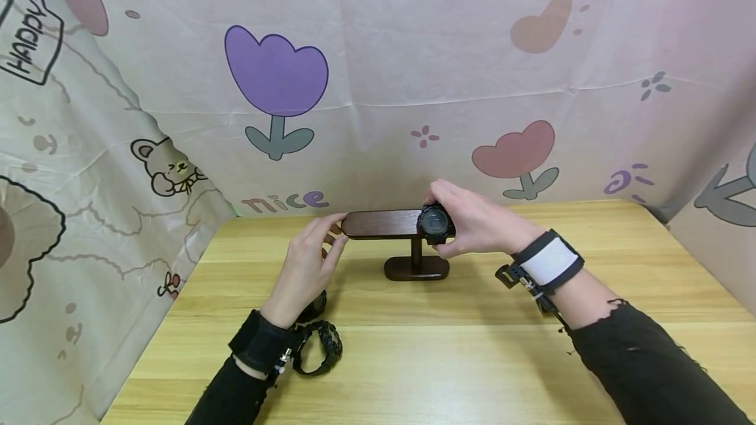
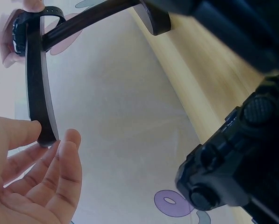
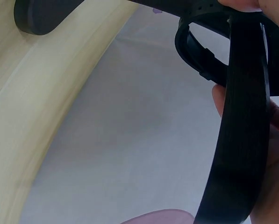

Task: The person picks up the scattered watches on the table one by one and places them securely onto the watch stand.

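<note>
A dark wooden T-shaped watch stand (image 1: 386,223) stands on the wooden table (image 1: 472,346), toward the back. My right hand (image 1: 450,223) grips a black watch (image 1: 434,222) that sits around the right end of the stand's crossbar. In the right wrist view the watch strap (image 3: 209,51) loops round the crossbar (image 3: 237,130). My left hand (image 1: 334,231) touches the left end of the bar with straight fingers; in the left wrist view the fingertips (image 2: 70,140) lie beside the bar's end (image 2: 42,126).
Two more black watches (image 1: 319,346) lie on the table by my left wrist, one looming close in the left wrist view (image 2: 237,158). A patterned cloth backdrop (image 1: 378,84) closes off the back and both sides.
</note>
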Tool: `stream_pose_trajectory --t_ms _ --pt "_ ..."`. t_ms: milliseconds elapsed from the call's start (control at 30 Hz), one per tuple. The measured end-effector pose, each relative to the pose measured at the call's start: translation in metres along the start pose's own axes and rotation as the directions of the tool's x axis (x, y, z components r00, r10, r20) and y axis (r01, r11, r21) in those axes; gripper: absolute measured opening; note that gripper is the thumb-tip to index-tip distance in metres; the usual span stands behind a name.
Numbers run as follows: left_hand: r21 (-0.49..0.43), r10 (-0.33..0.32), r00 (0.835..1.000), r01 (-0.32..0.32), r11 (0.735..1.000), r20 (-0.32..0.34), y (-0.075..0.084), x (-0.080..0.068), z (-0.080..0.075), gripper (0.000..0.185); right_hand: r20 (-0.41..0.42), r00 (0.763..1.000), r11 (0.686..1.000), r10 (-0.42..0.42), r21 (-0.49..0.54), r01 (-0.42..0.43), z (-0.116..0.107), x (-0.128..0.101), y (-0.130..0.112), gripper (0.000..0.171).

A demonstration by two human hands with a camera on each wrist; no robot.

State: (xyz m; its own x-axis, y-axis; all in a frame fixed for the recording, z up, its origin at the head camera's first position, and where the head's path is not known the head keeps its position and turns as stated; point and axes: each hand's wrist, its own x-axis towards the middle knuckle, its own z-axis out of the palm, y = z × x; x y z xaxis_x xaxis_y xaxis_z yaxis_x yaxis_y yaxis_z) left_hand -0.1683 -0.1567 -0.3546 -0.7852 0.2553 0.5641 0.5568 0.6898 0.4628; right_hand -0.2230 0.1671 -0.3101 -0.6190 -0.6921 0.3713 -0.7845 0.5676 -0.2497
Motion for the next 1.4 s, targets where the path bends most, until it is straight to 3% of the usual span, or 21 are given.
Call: stream_pose_trajectory --t_ms 1400 --pt "0.014 0.020 1.000 -0.020 1.000 -0.011 -0.0021 0.0000 0.0020 0.041 0.011 1.000 1.000 0.021 -0.015 -0.021 0.0017 0.0006 -0.0020 0.065"
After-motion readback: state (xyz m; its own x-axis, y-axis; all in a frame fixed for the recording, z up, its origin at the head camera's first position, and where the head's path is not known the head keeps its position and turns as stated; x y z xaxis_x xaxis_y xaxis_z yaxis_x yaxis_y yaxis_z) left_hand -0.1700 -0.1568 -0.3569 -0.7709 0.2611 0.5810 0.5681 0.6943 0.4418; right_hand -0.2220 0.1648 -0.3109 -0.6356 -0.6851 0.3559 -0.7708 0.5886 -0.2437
